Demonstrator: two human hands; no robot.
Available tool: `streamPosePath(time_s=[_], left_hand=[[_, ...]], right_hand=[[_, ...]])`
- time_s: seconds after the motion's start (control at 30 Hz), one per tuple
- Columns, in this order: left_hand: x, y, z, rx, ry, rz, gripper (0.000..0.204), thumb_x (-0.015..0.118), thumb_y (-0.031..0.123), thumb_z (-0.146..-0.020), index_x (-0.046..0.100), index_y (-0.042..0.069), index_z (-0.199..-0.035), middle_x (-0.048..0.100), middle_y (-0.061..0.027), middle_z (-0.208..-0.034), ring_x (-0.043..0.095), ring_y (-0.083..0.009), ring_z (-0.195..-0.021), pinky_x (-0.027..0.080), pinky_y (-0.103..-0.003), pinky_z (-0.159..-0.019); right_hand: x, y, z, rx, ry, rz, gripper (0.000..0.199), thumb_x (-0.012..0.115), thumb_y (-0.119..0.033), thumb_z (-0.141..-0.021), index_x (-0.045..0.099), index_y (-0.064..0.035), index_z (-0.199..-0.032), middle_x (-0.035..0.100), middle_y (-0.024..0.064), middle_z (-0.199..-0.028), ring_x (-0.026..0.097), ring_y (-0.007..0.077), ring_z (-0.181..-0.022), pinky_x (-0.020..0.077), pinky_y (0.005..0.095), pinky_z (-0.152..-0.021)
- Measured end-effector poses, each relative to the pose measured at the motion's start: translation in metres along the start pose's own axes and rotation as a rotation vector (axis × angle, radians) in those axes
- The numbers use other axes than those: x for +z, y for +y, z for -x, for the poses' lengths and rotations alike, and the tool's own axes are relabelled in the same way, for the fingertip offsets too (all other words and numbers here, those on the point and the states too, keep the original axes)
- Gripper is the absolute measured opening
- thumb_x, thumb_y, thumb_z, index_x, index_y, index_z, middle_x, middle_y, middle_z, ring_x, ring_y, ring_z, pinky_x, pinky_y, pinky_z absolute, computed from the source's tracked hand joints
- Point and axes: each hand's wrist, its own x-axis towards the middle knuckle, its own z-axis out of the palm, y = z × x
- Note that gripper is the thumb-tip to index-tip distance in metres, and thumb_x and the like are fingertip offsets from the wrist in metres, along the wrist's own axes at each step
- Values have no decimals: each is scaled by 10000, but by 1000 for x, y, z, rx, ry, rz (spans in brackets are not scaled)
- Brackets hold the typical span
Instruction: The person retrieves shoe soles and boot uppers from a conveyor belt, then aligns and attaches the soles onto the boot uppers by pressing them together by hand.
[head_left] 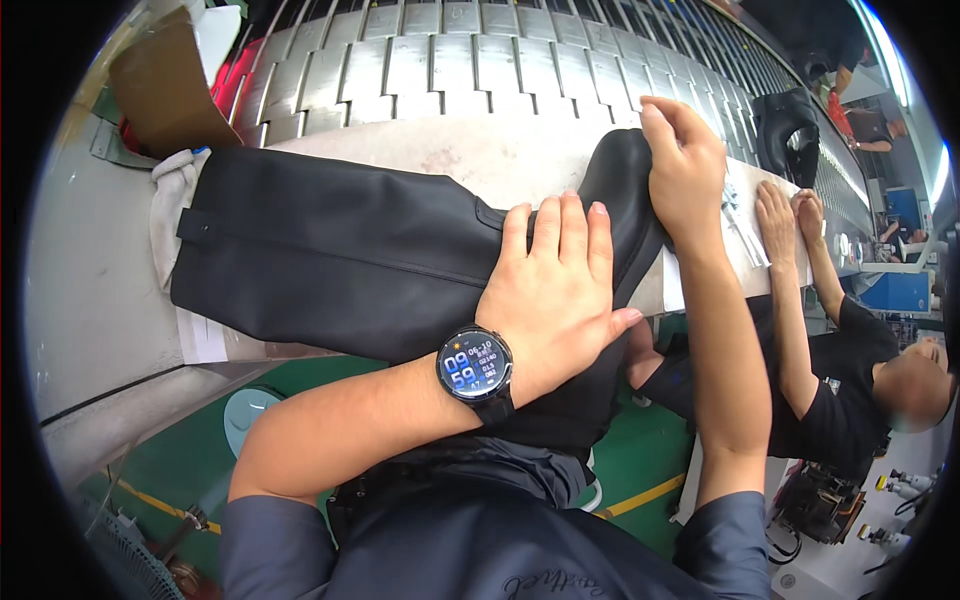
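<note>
A tall black boot (330, 240) lies on its side along the pale workbench, its shaft to the left and its foot to the right. My left hand (550, 290) rests flat over the boot's ankle, fingers stretched out, a black watch (474, 366) on the wrist. Beside the toe (618, 165), my right hand (688, 170) is closed with its fingers curled. Whatever it may hold is hidden from this side. White cloth (172, 225) shows at the open top of the shaft.
A slatted metal conveyor (460, 70) runs behind the bench (440, 145). Another black boot (785, 130) stands at far right. At right, a co-worker (830, 370) has both hands over the bench. A brown cardboard piece (165, 85) is at far left, a light-blue round stool (245, 415) below.
</note>
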Motion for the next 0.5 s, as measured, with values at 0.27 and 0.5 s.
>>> streamPosePath(time_s=[0.27,0.5], left_hand=[[-42,-38,87,168,-81,-106,1055,970,310,-600,562,136,-1557,432,-189,-1689,378,-381,-1588,260,-693,-1252],[-84,-52,63,329,7,-201,789,881,131,-694,642,-7,-1433,645,-207,-1489,636,-392,-1368,546,-493,-1089]], right_hand=[[-33,-14,217,-173,-133,17,959,911,-343,-830,477,55,-1587,574,265,-1384,596,391,-1232,463,468,-1108],[-30,-50,166,-210,-86,-105,1012,957,-381,-765,486,88,-1528,645,234,-1292,661,338,-1126,549,416,-934]])
